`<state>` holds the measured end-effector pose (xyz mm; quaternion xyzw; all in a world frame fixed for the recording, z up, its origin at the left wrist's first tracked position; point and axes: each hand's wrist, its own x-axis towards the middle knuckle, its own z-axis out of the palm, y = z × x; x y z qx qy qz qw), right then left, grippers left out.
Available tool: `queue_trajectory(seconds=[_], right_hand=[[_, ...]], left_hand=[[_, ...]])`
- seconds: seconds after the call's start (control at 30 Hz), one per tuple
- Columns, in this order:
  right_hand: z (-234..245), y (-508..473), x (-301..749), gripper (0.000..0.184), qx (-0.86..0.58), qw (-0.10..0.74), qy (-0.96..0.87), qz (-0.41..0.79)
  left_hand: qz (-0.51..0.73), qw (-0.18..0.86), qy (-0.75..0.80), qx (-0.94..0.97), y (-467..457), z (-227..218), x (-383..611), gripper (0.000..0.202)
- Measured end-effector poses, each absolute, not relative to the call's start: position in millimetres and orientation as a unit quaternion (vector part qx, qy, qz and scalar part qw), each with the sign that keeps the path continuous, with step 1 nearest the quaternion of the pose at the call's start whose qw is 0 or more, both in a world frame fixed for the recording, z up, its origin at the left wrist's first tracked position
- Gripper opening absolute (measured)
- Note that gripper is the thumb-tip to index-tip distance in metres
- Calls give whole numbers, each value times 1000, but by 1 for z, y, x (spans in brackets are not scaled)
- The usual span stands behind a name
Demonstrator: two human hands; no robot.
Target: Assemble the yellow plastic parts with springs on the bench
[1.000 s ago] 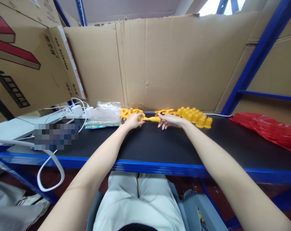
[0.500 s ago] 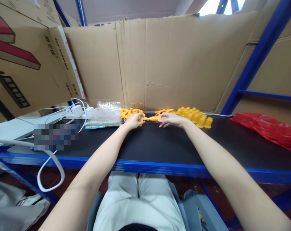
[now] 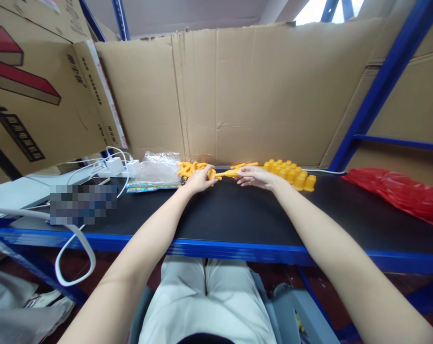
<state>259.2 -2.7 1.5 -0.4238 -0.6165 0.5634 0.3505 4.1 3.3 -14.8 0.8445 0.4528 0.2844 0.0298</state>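
Note:
A slim orange-yellow plastic piece (image 3: 224, 174) stretches between my two hands above the black tabletop; its exact kind is too small to make out. Closed round its left end is my left hand (image 3: 200, 178), thumb and fingers pinching. My right hand (image 3: 255, 177) has its fingers closed on the right end, where they partly cover the piece. Behind my left hand lies a pile of orange plastic pieces (image 3: 191, 168). A few more long orange pieces (image 3: 248, 165) rest behind my right hand. Yellow cup-shaped pieces (image 3: 290, 173) stand in a group to its right.
A clear plastic bag (image 3: 157, 168) lies left of the pile. Further left are white chargers with cables (image 3: 114, 166) and a blurred-out object (image 3: 83, 204). A red plastic bag (image 3: 399, 191) lies at the right. Cardboard (image 3: 255, 95) walls the back; a blue rail (image 3: 238, 249) edges the front.
My left hand has shifted slightly to the right and turned a little. The orange-yellow piece sits at a slightly different angle, still between both hands. The surrounding things have stayed put.

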Motion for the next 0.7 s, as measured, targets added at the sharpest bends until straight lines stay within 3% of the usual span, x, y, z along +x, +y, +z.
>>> queue_trajectory(seconds=[0.1,0.23,0.4,0.53,0.7], right_hand=[[4,-1,261,11,-419,418,-577,563],[5,6,263,15,-422,498,-556,515],[2,25,257,39,-459,573,-614,289],[1,34,244,38,-506,495,-705,51],[1,34,221,30,-507,265,-799,-187]], left_hand=[[297,33,457,838,1,-13,5,60],[293,25,465,835,-1,-13,6,51],[277,31,464,841,0,-13,8,33],[265,38,446,854,0,-13,9,22],[261,37,440,858,1,-14,10,19]])
